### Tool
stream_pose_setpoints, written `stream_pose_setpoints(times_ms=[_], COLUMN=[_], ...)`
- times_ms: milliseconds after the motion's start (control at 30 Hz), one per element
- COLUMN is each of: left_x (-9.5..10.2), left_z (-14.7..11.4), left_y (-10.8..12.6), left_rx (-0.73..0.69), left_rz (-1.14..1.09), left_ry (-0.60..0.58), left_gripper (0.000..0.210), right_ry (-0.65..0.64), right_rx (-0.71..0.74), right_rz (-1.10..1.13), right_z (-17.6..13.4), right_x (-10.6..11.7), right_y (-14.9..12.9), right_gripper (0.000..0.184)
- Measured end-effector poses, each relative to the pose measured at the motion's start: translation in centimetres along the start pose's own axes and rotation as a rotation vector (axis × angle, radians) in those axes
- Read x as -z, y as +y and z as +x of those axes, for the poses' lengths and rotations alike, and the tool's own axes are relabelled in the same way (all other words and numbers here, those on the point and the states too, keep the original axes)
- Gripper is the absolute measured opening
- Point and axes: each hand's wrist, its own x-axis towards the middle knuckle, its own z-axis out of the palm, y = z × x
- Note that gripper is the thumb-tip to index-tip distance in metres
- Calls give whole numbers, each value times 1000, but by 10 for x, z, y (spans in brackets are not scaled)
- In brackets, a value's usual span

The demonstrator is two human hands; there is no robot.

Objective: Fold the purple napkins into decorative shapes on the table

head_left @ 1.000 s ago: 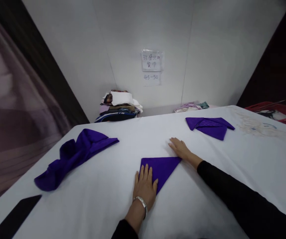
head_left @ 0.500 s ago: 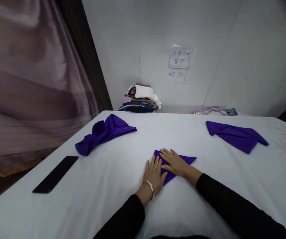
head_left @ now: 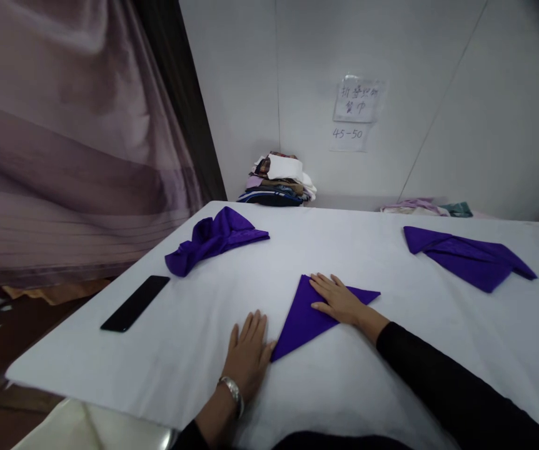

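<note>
A purple cloth napkin [head_left: 301, 319], folded into a flat triangle, lies on the white-covered table in front of me. My right hand [head_left: 337, 299] rests flat on its upper part, fingers stretched out. Just left of the napkin's lower left corner is my left hand [head_left: 249, 355], palm down with its fingers extended and its thumb at that corner. A silver bracelet [head_left: 232, 394] circles the left wrist. Part of the napkin is hidden under my right hand.
At the back left sits a crumpled purple cloth [head_left: 217, 240]; another folded purple cloth [head_left: 466, 255] is at the right. A black flat slab [head_left: 136, 304] lies near the left edge. Piled clothes [head_left: 279, 181] stand behind the table [head_left: 180, 350], below a handwritten sign [head_left: 356, 103].
My left hand has slid off the napkin, down and to the left, uncovering its left part. The right hand stays on the cloth. The view has turned slightly left.
</note>
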Motion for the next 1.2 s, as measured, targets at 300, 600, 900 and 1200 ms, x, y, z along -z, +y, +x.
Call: stream_pose_setpoints(times_ms=[300, 600, 900, 1200], left_x=[1, -12, -8, -60], left_z=[21, -16, -27, 50], left_y=[80, 37, 21, 54], left_rx=[-314, -276, -77, -471], left_rz=[-97, -24, 101, 109], left_ry=[67, -56, 150, 248], left_gripper=[71, 78, 70, 51], right_ry=[17, 9, 4, 89], right_rx=[-1, -2, -8, -10], right_rz=[-25, 9, 46, 89], right_z=[-2, -1, 1, -1], right_x=[0, 2, 5, 15], right_y=[-2, -2, -4, -11], right_gripper=[69, 68, 69, 71])
